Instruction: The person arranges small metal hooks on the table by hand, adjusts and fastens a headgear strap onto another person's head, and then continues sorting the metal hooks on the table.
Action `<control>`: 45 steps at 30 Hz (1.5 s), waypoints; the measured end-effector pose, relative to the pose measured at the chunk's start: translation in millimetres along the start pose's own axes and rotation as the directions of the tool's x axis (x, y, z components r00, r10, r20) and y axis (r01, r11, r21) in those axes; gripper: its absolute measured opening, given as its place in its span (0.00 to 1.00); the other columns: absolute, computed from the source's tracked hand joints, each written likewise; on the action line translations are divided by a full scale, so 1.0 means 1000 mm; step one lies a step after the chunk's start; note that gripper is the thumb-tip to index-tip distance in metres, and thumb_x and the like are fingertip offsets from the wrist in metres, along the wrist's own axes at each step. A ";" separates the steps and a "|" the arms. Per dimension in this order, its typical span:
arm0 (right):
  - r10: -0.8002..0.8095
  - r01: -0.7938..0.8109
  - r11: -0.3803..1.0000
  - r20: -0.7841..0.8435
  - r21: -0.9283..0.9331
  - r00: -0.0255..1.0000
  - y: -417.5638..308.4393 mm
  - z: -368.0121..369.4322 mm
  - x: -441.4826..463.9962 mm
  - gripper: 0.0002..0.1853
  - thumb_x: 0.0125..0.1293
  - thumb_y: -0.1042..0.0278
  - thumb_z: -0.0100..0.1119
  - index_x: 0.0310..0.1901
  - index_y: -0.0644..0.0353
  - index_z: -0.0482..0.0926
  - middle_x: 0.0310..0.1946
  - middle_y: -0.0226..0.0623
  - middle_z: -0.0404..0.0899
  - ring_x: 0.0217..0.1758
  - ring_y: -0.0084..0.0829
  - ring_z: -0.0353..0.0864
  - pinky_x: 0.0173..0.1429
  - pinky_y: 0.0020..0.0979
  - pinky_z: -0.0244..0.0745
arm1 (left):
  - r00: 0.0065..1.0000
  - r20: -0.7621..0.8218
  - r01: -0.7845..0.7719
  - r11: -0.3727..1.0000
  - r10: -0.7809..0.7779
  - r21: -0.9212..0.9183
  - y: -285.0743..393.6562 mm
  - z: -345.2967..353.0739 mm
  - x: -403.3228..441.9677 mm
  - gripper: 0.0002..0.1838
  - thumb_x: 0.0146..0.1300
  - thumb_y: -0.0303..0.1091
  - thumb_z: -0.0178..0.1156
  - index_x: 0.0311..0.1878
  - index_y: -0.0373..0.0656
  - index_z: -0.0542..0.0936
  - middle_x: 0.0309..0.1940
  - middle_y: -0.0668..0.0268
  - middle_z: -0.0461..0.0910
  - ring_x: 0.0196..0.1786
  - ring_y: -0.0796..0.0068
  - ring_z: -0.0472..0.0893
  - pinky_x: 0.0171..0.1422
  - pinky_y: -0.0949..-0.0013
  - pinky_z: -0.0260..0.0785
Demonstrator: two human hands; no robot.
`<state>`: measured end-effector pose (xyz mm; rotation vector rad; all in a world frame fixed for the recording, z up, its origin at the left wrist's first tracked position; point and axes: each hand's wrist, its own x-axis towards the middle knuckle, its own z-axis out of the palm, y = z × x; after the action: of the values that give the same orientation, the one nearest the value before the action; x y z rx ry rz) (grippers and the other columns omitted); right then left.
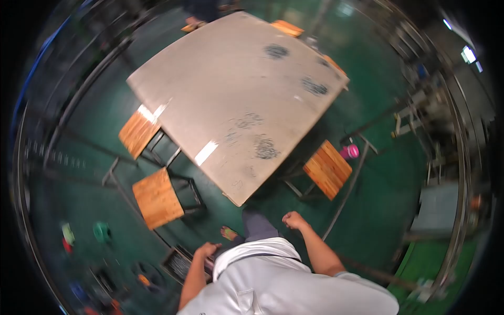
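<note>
My left hand (210, 249) hangs low beside my thigh, above a dark crate (179, 264) on the floor. Its fingers are small and blurred, so their hold cannot be made out. My right hand (294, 219) is in front of my right hip, fingers curled in and nothing visible in them. Ahead of both hands stands a large beige table (210, 89), one corner pointing at me. Dark scribble-like smudges (265, 148) mark its top. The wooden stool (328, 169) to the right is nearest my right hand.
Two wooden stools (157, 198) stand along the table's left side; others show at the far edges. A pink object (350, 151) is beyond the right stool. Metal rails (346, 189) frame the green floor. Another person (202, 10) is at the far end.
</note>
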<state>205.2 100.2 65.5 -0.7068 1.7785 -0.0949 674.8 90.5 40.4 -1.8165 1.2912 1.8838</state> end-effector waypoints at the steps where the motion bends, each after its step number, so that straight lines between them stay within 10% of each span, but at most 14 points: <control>1: -0.011 0.012 1.000 0.070 -0.010 0.998 0.007 -0.011 0.003 0.07 0.67 0.67 0.61 0.41 0.59 0.84 0.31 0.27 0.83 0.31 0.22 0.82 0.33 0.27 0.77 | 0.966 0.084 0.233 0.962 -0.246 0.138 0.043 0.001 -0.016 0.36 0.66 0.61 0.63 0.60 0.34 0.83 0.54 0.48 0.84 0.52 0.54 0.85 0.57 0.54 0.78; 6: -0.006 0.020 0.996 0.162 -0.086 0.987 -0.017 -0.085 0.025 0.07 0.71 0.68 0.60 0.44 0.60 0.84 0.34 0.30 0.85 0.37 0.24 0.83 0.40 0.29 0.78 | 0.947 0.141 0.276 0.956 -0.288 0.100 0.094 0.042 0.005 0.46 0.64 0.65 0.61 0.67 0.27 0.74 0.68 0.41 0.73 0.60 0.39 0.81 0.60 0.42 0.78; 8: -0.305 0.296 0.938 -0.024 -0.182 0.952 -0.044 -0.120 0.044 0.08 0.70 0.69 0.61 0.45 0.62 0.83 0.36 0.33 0.85 0.38 0.27 0.84 0.43 0.31 0.79 | 0.923 0.160 0.355 0.935 -0.349 -0.006 0.145 0.048 -0.009 0.46 0.65 0.64 0.60 0.69 0.28 0.72 0.71 0.41 0.70 0.61 0.38 0.80 0.62 0.42 0.77; 13: -0.850 0.743 0.526 -0.262 -0.415 0.456 -0.152 -0.223 0.128 0.08 0.66 0.75 0.62 0.46 0.66 0.81 0.41 0.48 0.80 0.47 0.48 0.81 0.53 0.41 0.76 | 0.919 0.144 0.375 0.927 -0.368 -0.022 0.202 0.122 0.059 0.47 0.65 0.67 0.58 0.69 0.29 0.73 0.70 0.40 0.71 0.70 0.41 0.74 0.71 0.46 0.71; 18: -0.882 0.429 0.367 -0.162 -0.825 0.443 -0.245 -0.326 0.235 0.37 0.70 0.54 0.60 0.74 0.64 0.62 0.78 0.52 0.58 0.79 0.54 0.57 0.79 0.51 0.55 | 0.928 0.097 0.350 0.930 -0.360 0.110 0.313 0.187 0.078 0.42 0.70 0.62 0.51 0.77 0.38 0.65 0.80 0.51 0.58 0.81 0.48 0.59 0.81 0.43 0.55; 27: -0.924 0.397 0.135 0.029 -0.908 0.381 -0.267 -0.355 0.279 0.37 0.76 0.48 0.50 0.79 0.57 0.56 0.82 0.45 0.51 0.85 0.46 0.46 0.82 0.53 0.40 | 0.908 -0.258 0.311 0.944 -0.330 -0.113 0.389 0.306 0.175 0.43 0.71 0.62 0.47 0.80 0.41 0.61 0.84 0.50 0.44 0.85 0.42 0.35 0.81 0.29 0.23; 34: -0.956 0.415 0.060 0.067 -0.908 0.286 -0.255 -0.368 0.301 0.37 0.76 0.48 0.49 0.79 0.58 0.56 0.81 0.47 0.53 0.84 0.49 0.46 0.82 0.54 0.40 | 0.902 -0.306 0.331 0.943 -0.305 0.035 0.414 0.346 0.272 0.33 0.67 0.54 0.50 0.68 0.43 0.79 0.73 0.52 0.71 0.81 0.51 0.60 0.83 0.33 0.26; 45: -0.944 0.471 -0.020 0.172 -0.882 0.282 -0.248 -0.381 0.313 0.35 0.78 0.43 0.45 0.79 0.54 0.58 0.82 0.48 0.49 0.85 0.52 0.43 0.81 0.59 0.37 | 0.848 -0.438 0.284 0.954 -0.298 -0.099 0.452 0.362 0.272 0.21 0.67 0.41 0.55 0.59 0.49 0.86 0.61 0.62 0.84 0.71 0.61 0.76 0.85 0.50 0.40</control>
<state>-83.7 -368.4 28.6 -2.6853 1.5411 -0.1931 54.9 -30.5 -64.4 -2.4056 1.0232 1.3771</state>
